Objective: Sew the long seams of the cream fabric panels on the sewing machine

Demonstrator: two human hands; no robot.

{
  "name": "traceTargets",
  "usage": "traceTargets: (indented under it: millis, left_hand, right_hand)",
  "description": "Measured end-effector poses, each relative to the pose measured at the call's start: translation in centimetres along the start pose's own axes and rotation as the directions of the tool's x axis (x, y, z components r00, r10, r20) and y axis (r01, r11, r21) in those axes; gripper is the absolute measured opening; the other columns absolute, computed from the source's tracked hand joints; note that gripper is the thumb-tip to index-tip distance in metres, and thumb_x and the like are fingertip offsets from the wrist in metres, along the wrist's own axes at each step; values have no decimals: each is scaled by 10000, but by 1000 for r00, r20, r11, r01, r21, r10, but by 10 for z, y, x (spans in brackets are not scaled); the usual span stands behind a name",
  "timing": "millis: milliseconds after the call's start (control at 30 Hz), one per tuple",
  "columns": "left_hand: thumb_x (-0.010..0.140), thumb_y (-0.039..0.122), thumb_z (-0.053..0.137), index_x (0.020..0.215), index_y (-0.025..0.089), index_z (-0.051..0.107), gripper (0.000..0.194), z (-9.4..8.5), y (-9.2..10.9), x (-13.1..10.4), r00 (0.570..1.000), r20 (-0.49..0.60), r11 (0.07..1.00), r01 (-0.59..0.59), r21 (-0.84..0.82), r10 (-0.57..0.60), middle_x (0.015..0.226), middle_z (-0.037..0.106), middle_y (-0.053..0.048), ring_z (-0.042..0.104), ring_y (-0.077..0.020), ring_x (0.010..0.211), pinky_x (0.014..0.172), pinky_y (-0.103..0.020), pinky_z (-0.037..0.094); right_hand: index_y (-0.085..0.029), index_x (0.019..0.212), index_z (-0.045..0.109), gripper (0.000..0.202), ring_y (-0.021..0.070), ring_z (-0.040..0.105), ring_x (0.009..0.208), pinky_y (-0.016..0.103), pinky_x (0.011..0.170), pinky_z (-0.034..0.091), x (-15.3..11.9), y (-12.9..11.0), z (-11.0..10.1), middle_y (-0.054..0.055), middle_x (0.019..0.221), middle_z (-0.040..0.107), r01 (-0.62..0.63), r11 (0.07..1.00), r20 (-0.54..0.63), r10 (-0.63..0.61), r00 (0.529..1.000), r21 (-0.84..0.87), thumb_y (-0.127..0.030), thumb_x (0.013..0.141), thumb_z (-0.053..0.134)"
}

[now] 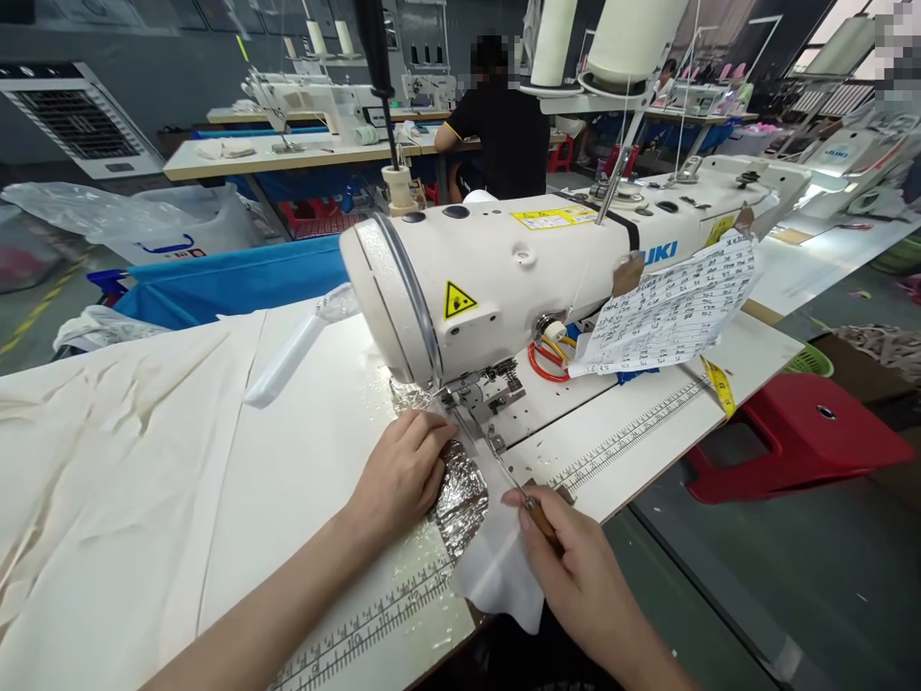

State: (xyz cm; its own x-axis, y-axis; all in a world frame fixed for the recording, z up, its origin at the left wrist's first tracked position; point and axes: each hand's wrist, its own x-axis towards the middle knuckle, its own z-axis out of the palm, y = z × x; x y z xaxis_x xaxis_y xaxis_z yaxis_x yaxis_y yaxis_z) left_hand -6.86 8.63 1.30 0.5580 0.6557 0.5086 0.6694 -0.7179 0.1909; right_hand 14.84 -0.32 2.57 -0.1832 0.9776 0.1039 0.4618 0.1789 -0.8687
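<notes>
A white sewing machine (460, 278) stands across the table, its needle area low at its left end. My right hand (576, 566) is closed round the wooden handle of an awl (539, 523); the thin metal shaft points up and left toward the presser foot. Just left of the needle area, my left hand (403, 470) has its fingers curled and pressed on the edge of a white fabric piece (504, 566). Its fingertips are partly hidden. The fabric runs from under the machine head down over the table edge. Crinkled silver foil (460, 499) covers the tabletop beside it.
Printed rulers (619, 432) run along the table front. Cream cloth (93, 422) lies at left. A handwritten paper sheet (669, 307) hangs on the machine, with a yellow tape measure (718, 386) nearby. A red stool (798, 432) stands at right. A person (504, 125) sits further back.
</notes>
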Motion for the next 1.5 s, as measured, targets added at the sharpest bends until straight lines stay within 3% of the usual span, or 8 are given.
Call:
traceTargets:
  millis: [167, 300, 500, 700, 1100, 1233, 1400, 1500]
  left_hand:
    - [877, 38, 411, 1157, 101, 558, 323, 4, -4, 0, 999, 30, 994, 20, 110, -23, 1079, 585, -139, 541, -267, 969, 777, -424, 539]
    - [867, 54, 438, 1217, 77, 537, 365, 3, -3, -1, 997, 47, 981, 51, 189, -61, 1112, 572, -158, 527, -297, 995, 775, -449, 539]
    - [899, 50, 423, 1134, 115, 555, 277, 0, 2, -3, 1000, 10, 1000, -23, 18, 23, 1060, 600, -117, 553, -237, 976, 813, -412, 536]
    - [872, 54, 431, 1116, 92, 583, 290, 4, -1, -2, 999, 41, 996, -15, 88, 12, 1090, 592, -146, 560, -260, 979, 796, -419, 560]
    - [883, 116, 438, 1195, 52, 558, 341, 8, -1, -1, 998, 57, 976, 10, 216, -23, 1105, 565, -165, 543, -285, 987, 809, -437, 574]
    - [900, 100, 434, 1182, 84, 571, 314, 8, -4, 0, 996, 90, 982, 8, 190, -26, 1117, 569, -157, 540, -259, 977, 817, -389, 569]
    - [902, 50, 438, 936, 144, 626, 213, 0, 0, 19, 936, 320, 941, 33, 336, -148, 986, 603, -107, 539, -225, 868, 703, -307, 541]
    - [884, 0, 421, 847, 175, 613, 263, -1, 4, 28, 927, 317, 918, 65, 391, -201, 899, 607, -80, 546, -215, 815, 571, -267, 482]
  right_hand:
    - [-186, 1096, 593, 244, 179, 614, 712, 266, 657, 447, 10, 0, 3, 1, 748, 626, 35, 999, -3, -36, 999, -20, -254, 1001, 379]
    - [-150, 1093, 592, 266, 170, 551, 601, 264, 533, 377, 20, -3, 7, 9, 714, 605, 47, 998, 27, -46, 999, -34, -253, 992, 368]
    - [-164, 1073, 597, 260, 147, 470, 512, 251, 483, 346, 28, -4, 8, -9, 656, 574, 43, 998, 32, -41, 999, -51, -261, 996, 368]
    - [-170, 1062, 600, 256, 143, 484, 497, 240, 473, 349, 32, -3, 9, -11, 656, 577, 68, 995, 26, -66, 997, -78, -250, 995, 366]
    - [-145, 1108, 600, 260, 197, 648, 720, 289, 684, 499, 33, -6, 13, 57, 825, 677, 180, 977, 12, -179, 984, -113, -190, 975, 382]
    - [-165, 1171, 575, 269, 197, 669, 892, 298, 799, 519, 30, -22, 17, 84, 1019, 702, 319, 947, -4, -319, 948, -30, -163, 971, 395]
    - [-156, 1173, 561, 291, 180, 636, 789, 283, 705, 539, 31, -48, 26, 79, 915, 664, 572, 817, -89, -566, 819, 67, -114, 924, 416]
    - [-150, 1176, 552, 315, 178, 629, 791, 273, 705, 544, 28, -58, 29, 79, 899, 657, 625, 772, -146, -609, 779, 117, -81, 895, 427]
